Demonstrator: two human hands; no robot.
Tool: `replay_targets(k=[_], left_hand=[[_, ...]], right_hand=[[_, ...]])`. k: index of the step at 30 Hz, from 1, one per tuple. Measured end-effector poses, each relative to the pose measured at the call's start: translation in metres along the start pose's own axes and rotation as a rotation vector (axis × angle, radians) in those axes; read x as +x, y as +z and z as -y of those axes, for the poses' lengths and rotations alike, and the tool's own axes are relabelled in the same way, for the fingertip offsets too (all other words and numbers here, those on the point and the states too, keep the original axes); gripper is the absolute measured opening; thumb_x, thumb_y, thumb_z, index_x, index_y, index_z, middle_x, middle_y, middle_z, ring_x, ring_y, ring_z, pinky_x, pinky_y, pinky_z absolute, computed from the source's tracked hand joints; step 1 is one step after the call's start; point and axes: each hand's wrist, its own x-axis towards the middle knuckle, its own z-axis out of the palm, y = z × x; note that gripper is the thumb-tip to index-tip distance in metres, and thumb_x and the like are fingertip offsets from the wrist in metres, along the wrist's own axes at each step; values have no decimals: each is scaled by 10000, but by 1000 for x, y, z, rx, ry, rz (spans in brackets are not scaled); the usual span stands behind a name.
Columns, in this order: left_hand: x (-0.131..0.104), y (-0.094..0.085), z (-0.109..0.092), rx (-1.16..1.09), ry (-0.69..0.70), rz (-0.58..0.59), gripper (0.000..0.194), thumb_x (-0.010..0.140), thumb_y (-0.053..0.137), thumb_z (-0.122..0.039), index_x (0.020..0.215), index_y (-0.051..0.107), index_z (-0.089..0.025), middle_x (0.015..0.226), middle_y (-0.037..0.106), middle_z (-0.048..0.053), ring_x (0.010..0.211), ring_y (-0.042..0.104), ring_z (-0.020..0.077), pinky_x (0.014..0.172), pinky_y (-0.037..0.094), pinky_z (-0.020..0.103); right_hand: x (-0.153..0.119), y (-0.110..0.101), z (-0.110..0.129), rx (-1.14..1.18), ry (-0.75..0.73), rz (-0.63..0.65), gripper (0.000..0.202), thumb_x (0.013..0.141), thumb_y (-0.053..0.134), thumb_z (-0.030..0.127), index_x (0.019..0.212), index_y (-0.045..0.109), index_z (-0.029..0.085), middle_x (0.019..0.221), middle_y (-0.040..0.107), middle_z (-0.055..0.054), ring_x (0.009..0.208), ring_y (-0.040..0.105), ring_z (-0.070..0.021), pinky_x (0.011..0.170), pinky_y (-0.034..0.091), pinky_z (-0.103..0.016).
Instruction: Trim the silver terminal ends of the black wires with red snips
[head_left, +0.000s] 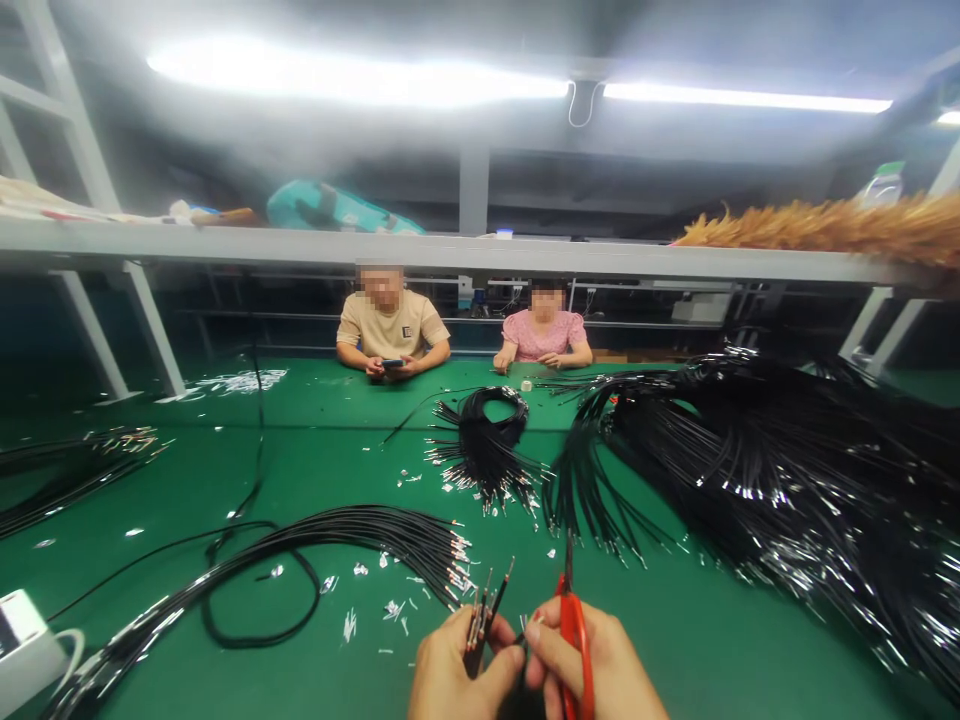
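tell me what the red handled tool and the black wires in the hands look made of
Red-handled tool in the right hand: glossy red handles, likely plastic; dark thin tip, probably metal. Black wires in the left hand: matte black sheath, seemingly plastic or rubber, with shiny coppery ends suggesting bare metal.

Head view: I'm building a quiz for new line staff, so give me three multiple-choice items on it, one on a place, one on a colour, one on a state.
1. Where does the big heap of black cables lie?
A. right of the table
B. on the shelf
C. on the floor

2. What colour are the handles of the scissors?
A. blue
B. red
C. yellow

3. What is the left hand doing?
A. lying flat and empty
B. holding a phone
C. gripping a few wire ends

Answers: 1 A, the heap covers the green table on the right. 2 B, red handles show in the right hand. 3 C, its fingers close round the wires.
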Motion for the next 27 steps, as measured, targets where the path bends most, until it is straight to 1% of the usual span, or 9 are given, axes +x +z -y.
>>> replay_targets(k=[4, 8, 11, 14, 18, 20, 23, 25, 27], left_hand=[[1, -1, 3, -91, 5, -21, 110, 583, 608, -262, 610, 602, -155, 482, 509, -36, 438, 335, 87, 436, 260, 201], [3, -1, 9, -162, 24, -10, 146, 596, 620, -299, 606, 602, -154, 480, 515, -30, 466, 383, 101, 465, 301, 206], [6, 0, 16, -194, 33, -3, 200, 609, 619, -352, 619, 595, -153, 494, 526, -21, 484, 412, 111, 486, 324, 213], [9, 1, 24, -210, 27, 3, 273, 622, 605, -414, 650, 586, -144, 519, 530, -5, 506, 436, 124, 507, 344, 229], [12, 0, 32, -280, 0, 28, 384, 608, 606, -505, 688, 577, -131, 558, 541, 11, 537, 445, 130, 541, 363, 244], [13, 0, 32, -375, -39, 73, 422, 582, 622, -537, 687, 566, -132, 565, 539, 9, 550, 449, 125, 555, 363, 239], [14, -4, 26, -499, -74, 208, 430, 571, 635, -541, 654, 550, -128, 564, 530, 13, 538, 449, 110, 535, 330, 221], [14, -9, 18, -524, -84, 311, 424, 582, 626, -543, 598, 538, -129, 529, 494, -3, 461, 389, 73, 477, 274, 204], [15, -15, 10, -512, -114, 364, 425, 596, 606, -556, 577, 529, -139, 480, 429, -43, 383, 271, 39, 423, 195, 203]], right_hand=[[1, 4, 1, 81, -22, 8, 392, 634, 598, 523, 686, 504, 146, 491, 588, -1, 298, 474, -65, 301, 261, -154], [5, 9, 0, 141, -31, -26, 431, 589, 624, 549, 671, 502, 144, 459, 575, 4, 282, 462, -60, 299, 243, -151], [8, 14, 0, 151, -45, -45, 437, 580, 624, 561, 635, 482, 151, 435, 564, 8, 266, 454, -58, 291, 229, -149], [10, 17, 1, 177, -38, -50, 413, 588, 634, 536, 647, 473, 161, 418, 561, 14, 265, 460, -66, 286, 239, -149], [12, 20, -1, 249, -15, -6, 385, 594, 642, 500, 669, 480, 158, 411, 560, 18, 264, 449, -58, 286, 254, -143], [14, 21, -2, 266, -20, 11, 383, 595, 639, 496, 677, 483, 156, 404, 551, 24, 257, 429, -49, 279, 247, -137], [18, 20, -7, 203, -61, -13, 381, 613, 614, 510, 677, 480, 159, 397, 544, 27, 248, 414, -47, 265, 232, -133], [22, 19, -11, 107, -97, -57, 374, 631, 592, 518, 656, 474, 164, 396, 540, 28, 248, 417, -50, 264, 240, -134], [25, 16, -14, 28, -120, -101, 375, 647, 570, 528, 636, 462, 169, 392, 531, 33, 248, 414, -51, 267, 253, -136]])
